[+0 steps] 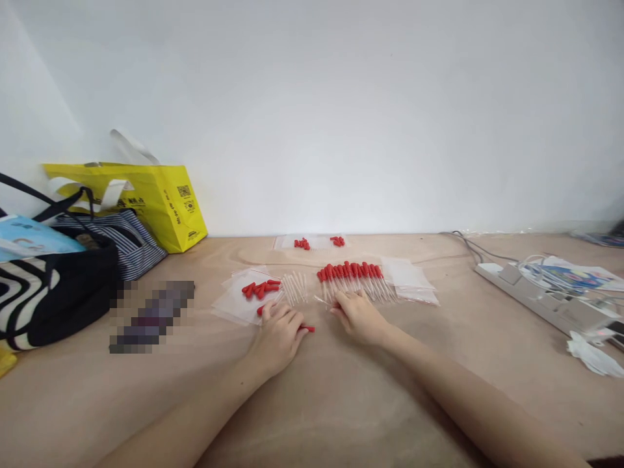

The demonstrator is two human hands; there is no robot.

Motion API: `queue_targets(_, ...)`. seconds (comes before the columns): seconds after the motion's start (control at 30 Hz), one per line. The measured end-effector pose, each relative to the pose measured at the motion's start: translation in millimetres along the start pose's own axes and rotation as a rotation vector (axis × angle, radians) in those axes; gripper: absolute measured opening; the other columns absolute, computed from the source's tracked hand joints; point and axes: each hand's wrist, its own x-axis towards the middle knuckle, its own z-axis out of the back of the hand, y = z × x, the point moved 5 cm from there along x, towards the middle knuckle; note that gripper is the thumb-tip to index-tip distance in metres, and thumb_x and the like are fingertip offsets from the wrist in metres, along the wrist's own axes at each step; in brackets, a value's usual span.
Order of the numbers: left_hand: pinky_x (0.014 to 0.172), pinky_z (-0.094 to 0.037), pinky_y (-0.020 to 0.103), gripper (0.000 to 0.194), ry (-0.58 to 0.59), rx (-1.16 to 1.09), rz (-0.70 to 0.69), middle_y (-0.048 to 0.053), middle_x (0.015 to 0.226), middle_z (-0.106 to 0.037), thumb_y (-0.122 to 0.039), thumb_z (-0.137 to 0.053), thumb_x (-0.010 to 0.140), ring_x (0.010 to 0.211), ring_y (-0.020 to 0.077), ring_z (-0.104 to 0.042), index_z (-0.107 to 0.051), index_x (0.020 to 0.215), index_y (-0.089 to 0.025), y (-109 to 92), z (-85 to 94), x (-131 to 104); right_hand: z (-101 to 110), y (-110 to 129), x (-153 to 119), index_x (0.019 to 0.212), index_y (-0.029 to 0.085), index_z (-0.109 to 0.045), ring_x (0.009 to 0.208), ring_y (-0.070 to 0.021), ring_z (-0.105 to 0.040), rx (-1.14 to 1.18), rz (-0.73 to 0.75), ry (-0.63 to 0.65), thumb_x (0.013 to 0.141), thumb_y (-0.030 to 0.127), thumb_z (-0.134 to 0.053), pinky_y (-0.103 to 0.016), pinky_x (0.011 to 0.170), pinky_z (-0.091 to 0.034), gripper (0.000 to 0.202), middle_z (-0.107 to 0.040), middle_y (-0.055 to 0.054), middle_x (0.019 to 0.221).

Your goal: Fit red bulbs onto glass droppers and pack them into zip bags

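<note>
My left hand (279,335) is closed on a small red cap (307,329), whose end sticks out to the right of its fingers. Another red cap (260,311) lies by its fingertips. My right hand (359,315) pinches a thin white stick (322,301) that points left. Just beyond my right hand lies a row of red-capped sticks (348,270). Several bare white sticks (294,288) are laid side by side between the hands, farther back. Loose red caps (260,288) rest on clear plastic bags (234,300) at the left.
Clear bags (409,279) lie right of the capped row; another bag with red caps (302,244) is near the wall. A yellow bag (182,208), striped pouch (139,250), black bag (58,305) and pixelated dark object (153,318) stand left. A power strip (517,286) and white crumpled item (592,354) are right.
</note>
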Motion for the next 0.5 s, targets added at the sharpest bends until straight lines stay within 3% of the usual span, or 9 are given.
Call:
queue_targets(0.2, 0.088, -0.018, 0.047, 0.015, -0.003, -0.061, -0.009, 0.001, 0.088, -0.062, -0.026, -0.046, 0.083, 0.087, 0.0201, -0.050, -0.060, 0.088, -0.025, -3, -5.2, 1, -9, -21, -31, 0.101, 0.019, -0.055, 0.081, -0.0157, -0.051, 0.002, 0.235, -0.153, 0.084, 0.012, -0.037, -0.028, 0.072, -0.030, 0.026, -0.060, -0.006, 0.087)
queue_targets(0.5, 0.091, -0.016, 0.046, 0.016, -0.031, -0.101, 0.040, -0.001, 0.082, -0.064, -0.023, -0.042, 0.086, 0.085, 0.0183, -0.052, -0.058, 0.084, -0.023, -5, -3.1, 3, -12, -7, -33, 0.090, 0.018, -0.058, 0.078, -0.0137, -0.051, 0.106, 0.184, -0.285, 0.083, 0.012, -0.038, -0.032, 0.080, -0.027, 0.022, -0.059, -0.004, 0.082)
